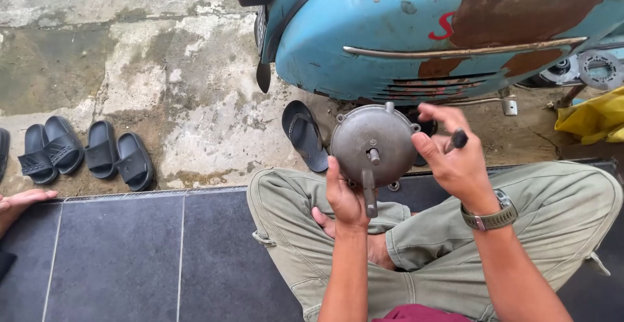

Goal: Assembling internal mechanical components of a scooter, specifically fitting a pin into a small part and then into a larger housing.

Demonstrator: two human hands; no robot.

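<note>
My left hand grips a round grey metal cover from below, thumb on its lower edge beside a short lever arm hanging from the centre shaft. My right hand, with a watch on the wrist, touches the cover's right rim with its fingertips and holds a small dark tool handle between thumb and fingers. I sit cross-legged in olive trousers on dark floor tiles.
A rusty light-blue scooter body stands just ahead. A single dark sandal lies under it, two pairs of dark slides lie to the left on concrete. Another person's hand rests at the left edge. A yellow cloth lies at the right.
</note>
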